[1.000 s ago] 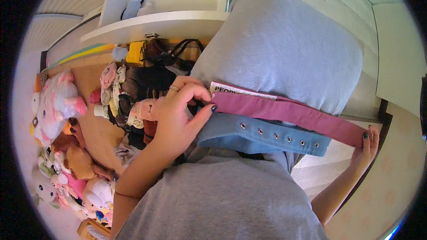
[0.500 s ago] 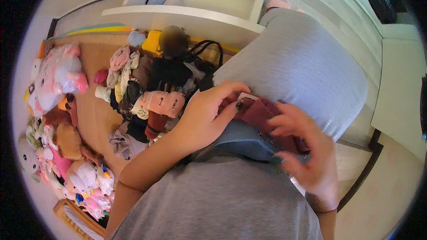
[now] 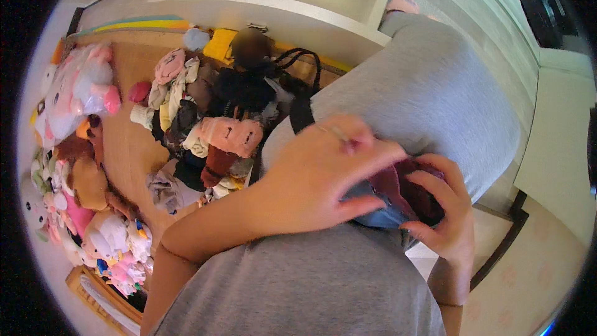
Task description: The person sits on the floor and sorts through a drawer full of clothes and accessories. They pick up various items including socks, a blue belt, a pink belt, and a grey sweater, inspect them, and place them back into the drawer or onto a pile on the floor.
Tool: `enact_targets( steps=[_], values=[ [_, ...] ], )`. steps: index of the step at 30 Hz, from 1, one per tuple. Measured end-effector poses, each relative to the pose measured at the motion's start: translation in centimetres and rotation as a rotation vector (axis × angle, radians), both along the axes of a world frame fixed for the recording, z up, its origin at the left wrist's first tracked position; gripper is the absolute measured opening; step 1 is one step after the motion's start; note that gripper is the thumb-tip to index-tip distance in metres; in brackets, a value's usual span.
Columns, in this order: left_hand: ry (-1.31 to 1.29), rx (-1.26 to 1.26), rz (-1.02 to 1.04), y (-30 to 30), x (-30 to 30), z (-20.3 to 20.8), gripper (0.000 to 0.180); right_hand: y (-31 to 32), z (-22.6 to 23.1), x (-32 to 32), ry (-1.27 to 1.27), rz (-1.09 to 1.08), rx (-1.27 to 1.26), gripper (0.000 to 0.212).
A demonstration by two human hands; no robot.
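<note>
A dark maroon piece of cloth (image 3: 401, 190) lies bunched over my lap, with blue fabric (image 3: 373, 216) showing beneath it. My right hand (image 3: 449, 208) curls around the maroon cloth's right side, the fingers over its edge and the thumb below. My left hand (image 3: 339, 168) reaches across from the left, slightly blurred. Its thumb and forefinger are stretched apart at the cloth's left edge, and the other fingers are mostly hidden.
To the left, a mixed pile of rolled clothes (image 3: 230, 137) sits on the wooden floor (image 3: 121, 162). Plush toys (image 3: 81, 93) line the far left. Ahead stands an open white drawer (image 3: 298, 15). My grey-clad leg (image 3: 429, 81) extends forward; a white cabinet (image 3: 553, 143) is at right.
My left hand has moved right over the cloth and spread its thumb. A pale tag by its fingers no longer shows. My right hand has closed in around the maroon cloth.
</note>
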State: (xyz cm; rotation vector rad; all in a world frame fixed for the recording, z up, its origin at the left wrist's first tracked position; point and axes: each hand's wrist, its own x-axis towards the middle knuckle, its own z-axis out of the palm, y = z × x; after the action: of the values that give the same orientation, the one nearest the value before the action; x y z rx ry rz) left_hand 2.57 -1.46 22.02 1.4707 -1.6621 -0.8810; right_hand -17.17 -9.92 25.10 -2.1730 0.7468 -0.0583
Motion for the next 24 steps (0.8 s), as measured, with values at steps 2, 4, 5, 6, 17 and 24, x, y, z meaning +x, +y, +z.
enact_targets(
  steps=[2,4,5,6,17,24],
  values=[
    [-0.059,-0.086,-0.049,-0.2,-0.8,-0.6,0.026,0.2,-0.4,0.3,0.009,0.038,-0.017,0.056],
    [-0.1,-0.188,0.024,0.0,-1.5,-1.2,0.026,0.5,-0.3,-0.2,0.055,-0.072,-0.034,0.059],
    [-0.105,-0.194,0.095,0.0,-1.5,-1.6,0.025,0.6,-0.3,-0.5,0.078,-0.125,-0.041,0.06],
    [-0.109,-0.2,0.165,0.0,-1.4,-2.1,0.024,0.5,-0.5,-0.8,0.135,-0.13,-0.095,0.062],
    [-0.043,0.006,0.25,1.1,0.0,-4.5,0.024,-0.8,-0.2,-2.5,0.642,0.074,-0.224,0.039],
    [-0.871,0.327,0.185,10.3,9.2,-10.0,0.041,-4.8,4.3,4.0,0.247,-0.042,-0.275,0.049]
  ],
)
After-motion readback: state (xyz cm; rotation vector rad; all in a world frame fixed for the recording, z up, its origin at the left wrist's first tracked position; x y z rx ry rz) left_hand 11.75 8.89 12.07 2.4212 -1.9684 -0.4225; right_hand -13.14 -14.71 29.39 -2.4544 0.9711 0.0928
